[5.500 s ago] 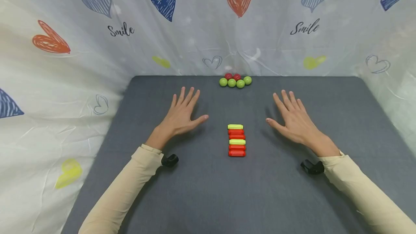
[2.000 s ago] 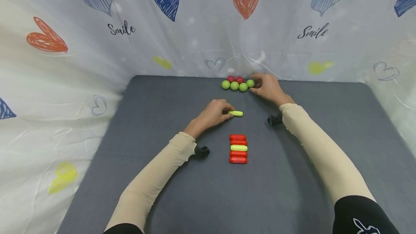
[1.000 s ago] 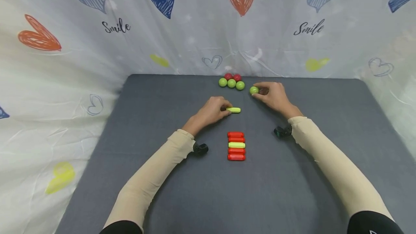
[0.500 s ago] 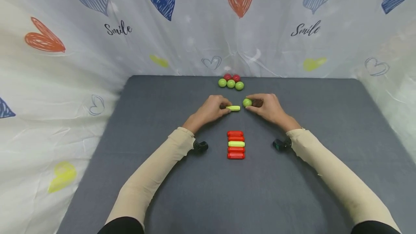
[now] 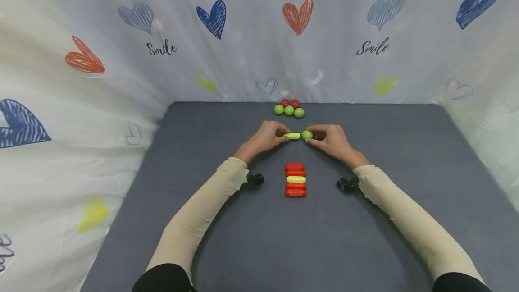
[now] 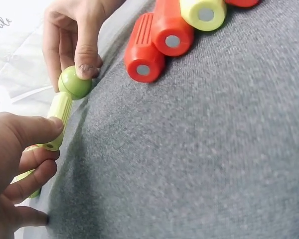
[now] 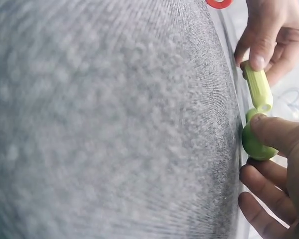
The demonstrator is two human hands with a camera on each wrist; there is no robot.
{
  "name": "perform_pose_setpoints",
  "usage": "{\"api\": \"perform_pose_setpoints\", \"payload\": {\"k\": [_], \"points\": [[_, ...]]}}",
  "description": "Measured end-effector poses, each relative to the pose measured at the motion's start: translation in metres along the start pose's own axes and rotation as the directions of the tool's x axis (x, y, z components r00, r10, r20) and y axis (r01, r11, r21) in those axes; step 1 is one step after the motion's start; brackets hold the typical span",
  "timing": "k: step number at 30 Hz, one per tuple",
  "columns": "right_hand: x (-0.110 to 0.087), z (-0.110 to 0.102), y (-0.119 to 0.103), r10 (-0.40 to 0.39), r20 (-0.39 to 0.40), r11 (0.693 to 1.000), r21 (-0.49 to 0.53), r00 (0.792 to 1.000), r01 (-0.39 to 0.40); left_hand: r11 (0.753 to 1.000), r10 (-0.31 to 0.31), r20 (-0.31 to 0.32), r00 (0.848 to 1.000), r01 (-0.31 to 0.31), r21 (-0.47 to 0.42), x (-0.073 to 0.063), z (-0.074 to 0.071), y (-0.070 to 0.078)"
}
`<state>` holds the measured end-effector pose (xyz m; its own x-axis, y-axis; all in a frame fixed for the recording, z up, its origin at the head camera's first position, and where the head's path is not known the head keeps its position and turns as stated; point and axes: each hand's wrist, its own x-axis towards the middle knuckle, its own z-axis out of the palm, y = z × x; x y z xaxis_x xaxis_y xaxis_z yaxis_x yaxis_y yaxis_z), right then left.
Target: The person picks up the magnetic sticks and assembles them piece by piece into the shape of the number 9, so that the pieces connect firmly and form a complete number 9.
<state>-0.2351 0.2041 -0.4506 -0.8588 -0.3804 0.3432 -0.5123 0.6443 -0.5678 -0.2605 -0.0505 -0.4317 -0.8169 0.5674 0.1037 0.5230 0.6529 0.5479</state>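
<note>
My left hand pinches a yellow-green ribbed magnetic rod between thumb and fingers, its free end pointing right. Opposite it, my right hand holds a glossy green ball by thumb and fingertips. Rod and ball line up end to end; the left wrist view has the ball right at the tip of the rod, but I cannot tell whether they touch. Nearer me, a stack of side-by-side rods holds several red rods and one yellow-green rod, with grey metal discs at their ends.
By the far edge of the grey table sit three green balls in front of two red balls. A white curtain printed with hearts hangs behind and along the sides. Each wrist carries a small black camera.
The left hand took the yellow-green rod from the top of the row. The right hand took the rightmost green ball and brought it toward me and left, up to the rod's end.
</note>
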Motion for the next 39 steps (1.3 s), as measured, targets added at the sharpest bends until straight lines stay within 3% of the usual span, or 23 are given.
{"api": "perform_pose_setpoints", "payload": {"k": [6,14,23,39], "points": [[-0.006,0.006,0.008,0.026,-0.005,1.000,0.017,1.000,-0.026,0.999,-0.020,0.015,1.000,0.020,-0.025,0.003,0.010,-0.006],[-0.001,-0.002,0.007,0.024,-0.008,0.999,0.039,1.000,-0.023,1.000,0.001,-0.002,1.000,-0.001,-0.002,0.008,0.007,-0.004],[-0.007,0.001,0.000,0.047,0.039,0.999,0.000,0.998,-0.047,1.000,-0.008,0.013,1.000,0.008,0.010,0.000,0.011,-0.003],[-0.007,-0.001,-0.008,0.023,0.009,0.999,-0.023,1.000,-0.023,1.000,0.016,-0.024,1.000,-0.016,-0.004,-0.002,0.010,0.005]]}}
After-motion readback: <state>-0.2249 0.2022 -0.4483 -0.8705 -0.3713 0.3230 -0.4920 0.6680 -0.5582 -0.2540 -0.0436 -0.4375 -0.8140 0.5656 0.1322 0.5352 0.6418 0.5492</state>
